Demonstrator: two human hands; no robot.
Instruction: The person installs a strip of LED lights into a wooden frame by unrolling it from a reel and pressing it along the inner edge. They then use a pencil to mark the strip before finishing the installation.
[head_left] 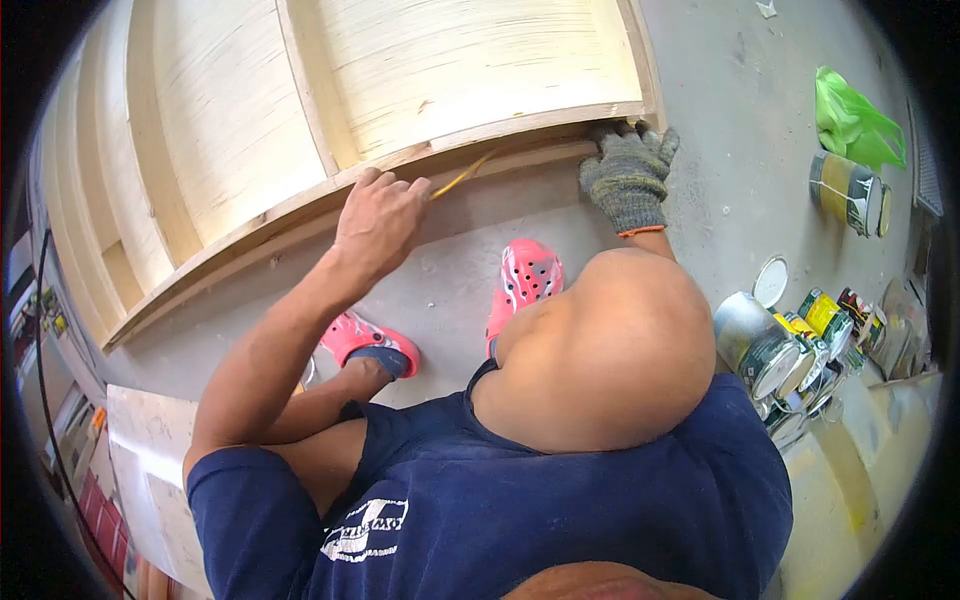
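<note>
A large wooden frame (pixel 320 130) with pale plywood panels and cross ribs lies across the top of the view. My bare left hand (pixel 380 215) is closed at its near edge, around a thin yellow strip (pixel 465 175) that sticks out to the right of the fingers. What the strip is, I cannot make out. My right hand (pixel 632 170) wears a grey knitted glove with an orange cuff. It rests at the frame's near right corner with its fingers spread, the fingertips touching the wood.
Pink clogs (pixel 525 280) are on my feet on the grey floor. Several paint cans (pixel 755 345) stand and lie at the right. Farther up are another can (pixel 850 192) and a green plastic bag (pixel 855 120). A board (pixel 150 450) lies at lower left, near a black cable (pixel 42 370).
</note>
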